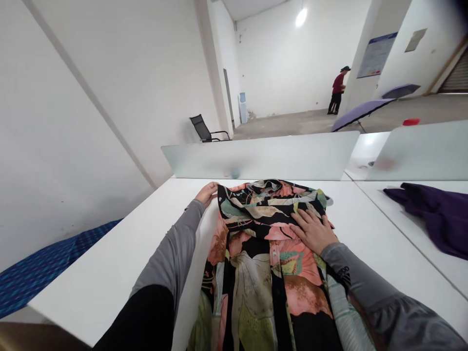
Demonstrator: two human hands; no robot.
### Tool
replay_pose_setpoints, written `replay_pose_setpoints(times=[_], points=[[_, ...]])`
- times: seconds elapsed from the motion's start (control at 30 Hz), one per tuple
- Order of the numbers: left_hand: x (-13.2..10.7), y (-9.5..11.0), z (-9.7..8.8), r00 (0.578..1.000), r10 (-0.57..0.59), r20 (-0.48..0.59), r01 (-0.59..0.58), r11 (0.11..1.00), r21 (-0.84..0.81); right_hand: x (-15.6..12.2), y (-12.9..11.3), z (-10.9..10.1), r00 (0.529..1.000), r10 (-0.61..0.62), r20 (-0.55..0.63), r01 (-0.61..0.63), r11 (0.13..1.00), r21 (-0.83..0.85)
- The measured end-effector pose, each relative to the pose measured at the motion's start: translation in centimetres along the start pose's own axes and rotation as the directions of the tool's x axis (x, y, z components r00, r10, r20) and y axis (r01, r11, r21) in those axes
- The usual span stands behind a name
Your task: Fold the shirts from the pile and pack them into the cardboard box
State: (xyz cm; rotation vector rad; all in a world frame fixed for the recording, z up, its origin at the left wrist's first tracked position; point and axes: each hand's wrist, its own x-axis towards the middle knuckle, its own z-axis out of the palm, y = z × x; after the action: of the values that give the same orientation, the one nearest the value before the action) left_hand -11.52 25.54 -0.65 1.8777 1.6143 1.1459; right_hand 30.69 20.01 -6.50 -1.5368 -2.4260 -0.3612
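A floral shirt (256, 263) in black, pink and green lies lengthwise on a white table (109, 263), its lower part hanging over the near edge. Its far end is folded back toward me. My left hand (206, 193) grips the far left corner of that folded part, fingers curled on the cloth. My right hand (312, 229) lies flat on the shirt near its right side, fingers stretched out and pressing the fabric down.
A frosted divider panel (263, 156) stands along the table's far edge. A purple garment (435, 209) lies on the neighbouring table at right. Blue patterned cloth (40, 268) sits low at left. Beyond are a black chair (204, 130), an open umbrella (358, 113) and a distant person (338, 90).
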Motion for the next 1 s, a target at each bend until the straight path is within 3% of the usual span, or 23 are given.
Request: replay_pose_setpoints(times=[0.2,0.37,0.5,0.6,0.67,0.77,0.87,0.93,1.0], points=[[2.6,-1.2,0.7,0.996,-0.068,0.057,0.048,0.953,0.299,-0.1,0.0,0.0,0.998,0.031,-0.052,-0.030,1.000,0.007],[1.4,-1.0,0.3,0.995,-0.050,-0.088,0.087,0.871,0.484,-0.3,-0.1,0.0,0.990,0.111,-0.086,-0.110,0.994,0.007],[-0.4,1.1,2.0,0.985,0.034,-0.169,0.058,0.859,0.508,-0.2,0.0,-0.2,0.987,0.132,-0.093,-0.128,0.990,0.052],[-2.3,1.7,4.2,0.988,0.149,-0.043,-0.110,0.868,0.484,0.1,0.7,-0.6,0.976,0.183,-0.117,-0.161,0.972,0.173],[-3.3,1.1,5.3,0.979,0.194,0.067,-0.202,0.855,0.478,0.4,1.5,-1.0,0.952,0.281,-0.124,-0.239,0.931,0.277],[-3.9,-0.5,6.1,0.980,0.142,0.137,-0.194,0.822,0.535,0.7,2.5,-1.6,0.861,0.494,-0.121,-0.412,0.817,0.403],[-3.6,-1.7,6.1,0.986,0.097,0.139,-0.161,0.792,0.590,1.0,3.2,-1.9,0.773,0.616,-0.152,-0.474,0.720,0.507],[-3.4,-1.9,6.0,0.988,0.089,0.129,-0.149,0.785,0.602,1.1,3.9,-2.0,0.772,0.620,-0.141,-0.441,0.682,0.584],[-3.4,-1.9,6.0,0.989,0.089,0.116,-0.141,0.782,0.607,0.9,4.9,-2.1,0.843,0.532,-0.082,-0.362,0.673,0.645]])
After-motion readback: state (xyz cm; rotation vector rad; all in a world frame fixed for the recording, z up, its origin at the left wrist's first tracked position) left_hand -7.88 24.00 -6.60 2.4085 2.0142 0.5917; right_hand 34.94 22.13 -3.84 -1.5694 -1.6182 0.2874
